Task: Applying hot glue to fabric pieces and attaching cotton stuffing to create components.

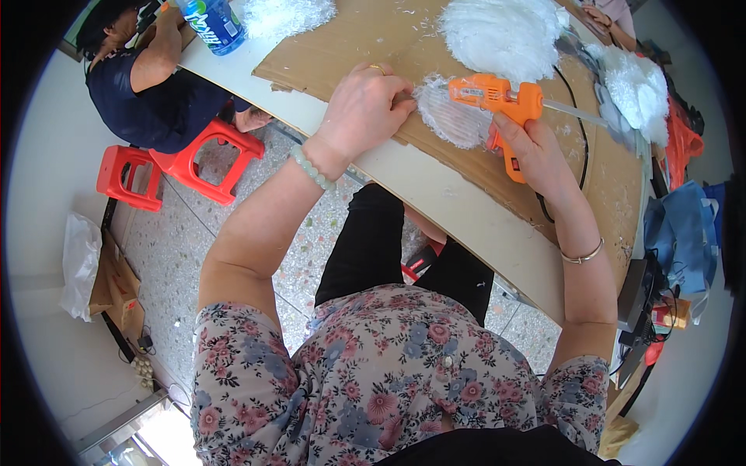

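Observation:
My right hand [542, 159] is wrapped round the handle of an orange hot glue gun [497, 93]. The gun's front end points left, over a flat white fibrous piece [458, 123], and a clear glue stick [573, 111] sticks out of its back. At the left edge of that piece, my left hand [367, 105] is closed, thumb and fingers pinched together on the edge. Its fingertips are partly hidden. Both hands are over a sheet of brown cardboard [373, 46] on the white table [443, 198].
Fluffy white fibre bundles [503, 39] lie on the cardboard's far side. A blue-labelled bottle [214, 27] stands at the far left. A black cord [584, 147] trails behind the gun. One person [128, 93] sits left near red stools [210, 163]; another's hand [598, 17] shows far right.

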Demonstrator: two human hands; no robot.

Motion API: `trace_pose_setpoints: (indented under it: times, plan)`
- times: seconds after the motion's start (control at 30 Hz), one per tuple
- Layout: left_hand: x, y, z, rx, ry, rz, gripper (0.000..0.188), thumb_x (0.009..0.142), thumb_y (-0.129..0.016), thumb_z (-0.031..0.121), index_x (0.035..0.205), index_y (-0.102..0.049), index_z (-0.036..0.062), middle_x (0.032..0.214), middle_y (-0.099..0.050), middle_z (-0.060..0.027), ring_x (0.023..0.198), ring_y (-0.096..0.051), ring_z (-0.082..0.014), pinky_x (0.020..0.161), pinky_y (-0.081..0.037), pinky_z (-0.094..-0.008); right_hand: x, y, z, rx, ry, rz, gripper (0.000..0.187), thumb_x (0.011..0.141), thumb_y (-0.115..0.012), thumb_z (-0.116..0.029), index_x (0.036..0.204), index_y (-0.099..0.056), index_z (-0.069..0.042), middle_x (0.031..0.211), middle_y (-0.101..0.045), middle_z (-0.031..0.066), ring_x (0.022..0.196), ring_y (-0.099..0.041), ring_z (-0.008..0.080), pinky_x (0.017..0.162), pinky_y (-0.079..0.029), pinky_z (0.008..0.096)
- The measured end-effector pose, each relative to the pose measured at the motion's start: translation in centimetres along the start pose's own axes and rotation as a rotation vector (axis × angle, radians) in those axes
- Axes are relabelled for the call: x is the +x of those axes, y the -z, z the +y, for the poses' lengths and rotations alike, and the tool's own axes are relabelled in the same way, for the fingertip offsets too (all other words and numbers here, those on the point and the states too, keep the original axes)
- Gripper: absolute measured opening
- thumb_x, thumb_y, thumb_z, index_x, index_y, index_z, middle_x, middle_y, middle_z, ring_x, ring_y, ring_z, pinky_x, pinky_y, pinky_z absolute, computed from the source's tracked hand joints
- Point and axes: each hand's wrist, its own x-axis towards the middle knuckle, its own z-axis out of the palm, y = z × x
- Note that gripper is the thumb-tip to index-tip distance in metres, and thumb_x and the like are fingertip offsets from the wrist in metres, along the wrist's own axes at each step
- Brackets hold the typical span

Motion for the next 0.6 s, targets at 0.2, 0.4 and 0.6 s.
trace_pose_setpoints:
  times: [0.2,0.4,0.6]
  plan:
    - [0.1,-0.1,0.1,-0.011,-0.010,0.005,0.011,0.071,-0.068,0.011,0.079,-0.068,0.0040,0.072,-0.064,-0.0094,0.077,-0.058,-0.0310,0.074,-0.048,-0.0383,0.0,0.3,0.3,0.001,0.001,-0.060,0.036,0.094,-0.047,-0.035,0.081,-0.056,-0.002,0.075,-0.056,0.0025,0.071,-0.050,0.0108,0.066,-0.040,0.0243]
    - [0.1,-0.4,0.2,-0.015,-0.022,0.025,0.010,0.071,-0.068,0.011,0.078,-0.068,0.0036,0.070,-0.063,-0.0091,0.075,-0.058,-0.0308,0.075,-0.047,-0.0379,-0.7,0.6,-0.3,-0.013,0.017,-0.102,0.033,0.094,-0.047,-0.031,0.081,-0.055,-0.002,0.074,-0.055,0.0026,0.071,-0.051,0.0113,0.067,-0.040,0.0248]
    - [0.1,-0.3,0.4,-0.014,-0.025,0.030,0.010,0.071,-0.068,0.011,0.078,-0.068,0.0039,0.069,-0.063,-0.0090,0.074,-0.058,-0.0301,0.075,-0.047,-0.0377,-1.2,0.9,-0.6,-0.008,-0.011,-0.116,0.032,0.093,-0.047,-0.032,0.080,-0.055,-0.003,0.072,-0.054,0.0027,0.068,-0.050,0.0110,0.065,-0.040,0.0255]
